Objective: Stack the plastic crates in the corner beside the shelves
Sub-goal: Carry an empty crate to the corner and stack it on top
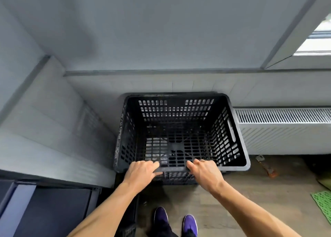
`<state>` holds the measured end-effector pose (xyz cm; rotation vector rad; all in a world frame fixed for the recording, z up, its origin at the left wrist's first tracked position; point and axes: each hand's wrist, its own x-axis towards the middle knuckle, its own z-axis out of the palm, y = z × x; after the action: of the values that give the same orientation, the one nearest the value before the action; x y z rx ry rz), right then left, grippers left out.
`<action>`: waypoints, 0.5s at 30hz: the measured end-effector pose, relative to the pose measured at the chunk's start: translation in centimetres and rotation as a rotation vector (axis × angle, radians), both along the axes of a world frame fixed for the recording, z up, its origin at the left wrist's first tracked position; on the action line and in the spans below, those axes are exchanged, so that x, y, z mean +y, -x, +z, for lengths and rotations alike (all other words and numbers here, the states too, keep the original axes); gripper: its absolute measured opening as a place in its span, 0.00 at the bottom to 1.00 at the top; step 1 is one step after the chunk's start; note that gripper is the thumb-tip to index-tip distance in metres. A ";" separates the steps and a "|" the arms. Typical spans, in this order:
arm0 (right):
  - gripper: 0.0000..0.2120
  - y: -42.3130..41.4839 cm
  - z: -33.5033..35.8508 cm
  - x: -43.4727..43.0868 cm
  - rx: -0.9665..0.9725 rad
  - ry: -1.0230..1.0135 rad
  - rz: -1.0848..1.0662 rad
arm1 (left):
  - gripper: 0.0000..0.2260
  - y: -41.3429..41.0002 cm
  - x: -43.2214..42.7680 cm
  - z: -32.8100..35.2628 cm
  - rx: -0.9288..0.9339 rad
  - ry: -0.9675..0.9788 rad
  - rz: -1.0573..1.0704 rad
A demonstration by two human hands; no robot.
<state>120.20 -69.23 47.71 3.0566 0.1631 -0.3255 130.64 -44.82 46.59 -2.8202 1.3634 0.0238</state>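
A black slotted plastic crate [232,129] stands empty and open-topped against the tiled wall, in the corner next to a grey cabinet side. It sits on top of another black crate [179,178], whose front wall shows just under its near rim. My left hand [141,173] and my right hand [206,172] both grip the near rim of the top crate, fingers curled over the edge, about a hand's width apart.
A white radiator [283,127] runs along the wall right of the crates. A grey cabinet side [53,129] stands on the left, with a dark unit [50,210] below it. A green mat [322,201] and a small orange tool [268,168] lie on the floor. My purple shoes [189,224] are near.
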 end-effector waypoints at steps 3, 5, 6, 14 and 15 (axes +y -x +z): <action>0.13 0.0 -0.2 -0.1 -0.038 -0.058 -0.012 | 0.15 0.0 0.5 -0.8 0.050 0.024 0.009; 0.10 -0.3 0.4 -0.4 -0.031 -0.090 -0.018 | 0.16 -0.3 0.4 -0.6 0.073 0.013 0.010; 0.10 -0.5 0.6 -0.4 -0.005 -0.107 -0.017 | 0.18 -0.4 0.3 -0.6 0.092 0.009 0.016; 0.14 -0.5 1.6 -2.5 0.200 -0.103 -0.063 | 0.18 -0.2 0.0 0.0 0.219 -0.036 0.087; 0.13 -0.1 1.8 -3.3 0.214 -0.079 -0.069 | 0.18 0.0 0.0 0.1 0.229 -0.043 0.096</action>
<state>120.30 -72.53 49.54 3.1042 0.0827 -0.6661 130.67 -44.82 46.65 -2.9173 1.2434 0.3838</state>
